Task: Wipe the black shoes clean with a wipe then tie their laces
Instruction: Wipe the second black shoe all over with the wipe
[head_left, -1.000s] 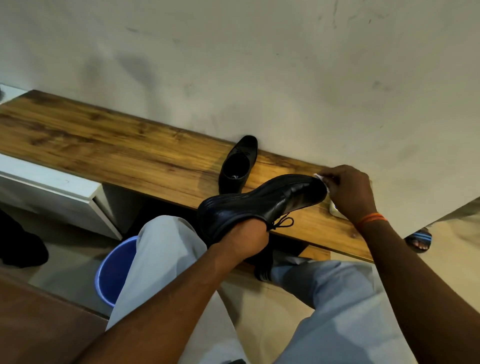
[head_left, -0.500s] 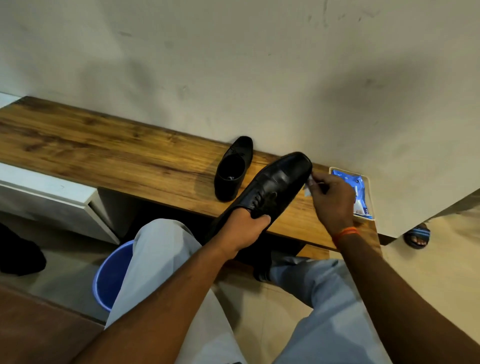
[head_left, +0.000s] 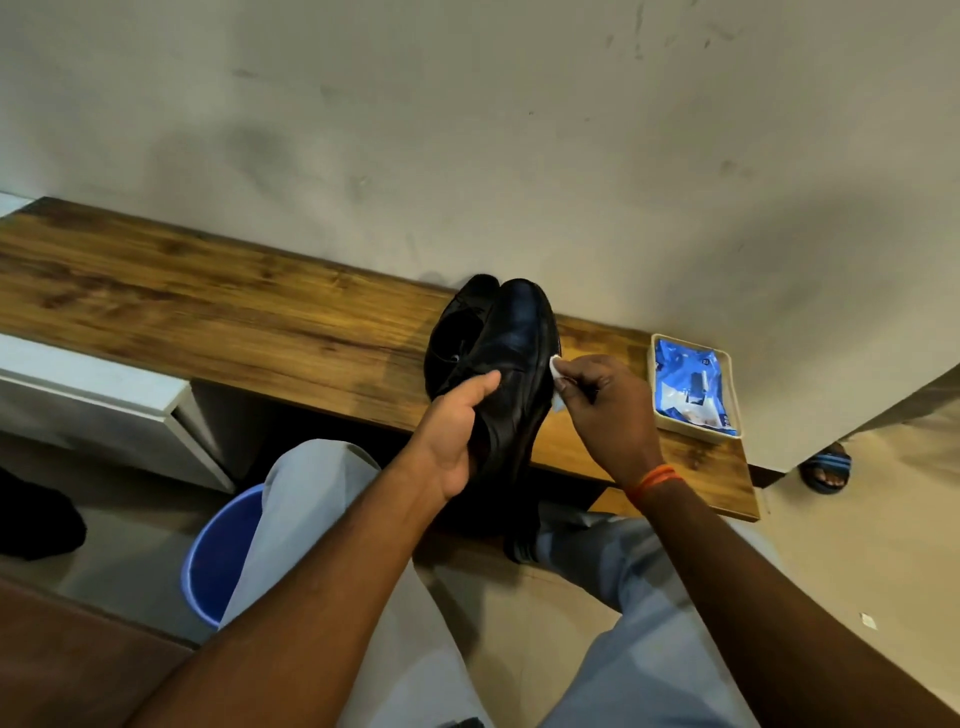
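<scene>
The stiff, glossy, likely slippery shoe is gripped mid-body by the left hand while the soft wipe is pinched in the right hand.

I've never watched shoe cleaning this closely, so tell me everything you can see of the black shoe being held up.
The held black shoe looks like smooth, slightly glossy leather with a rounded toe pointing toward the wall. It is raised over the wooden bench, partly hiding the second shoe behind it. The left hand grips its side and rear part, thumb across the upper. The right hand pinches a white wipe against its right edge. Its laces are not visible here.
</scene>
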